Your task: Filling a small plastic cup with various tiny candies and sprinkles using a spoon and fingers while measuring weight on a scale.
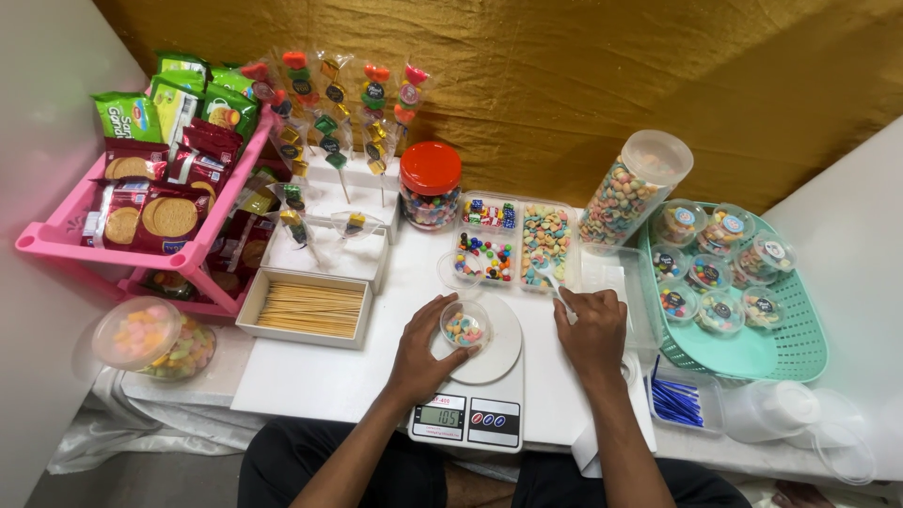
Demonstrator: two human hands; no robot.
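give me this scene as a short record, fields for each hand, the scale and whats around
left hand: curled round a small clear cup of coloured candy
cup: stands on the round plate of a digital scale
right hand: holds a small spoon, mostly hidden, by the divided candy tray
right side: green basket with filled, lidded cups
left side: box of wooden skewers, pink rack of biscuit packs
behind: red-lidded jar

Both forearms are bare to the elbow, with no sleeves showing. The left hand and the right hand carry no rings, watch or gloves. Dark trousers cover the lap at the near edge.
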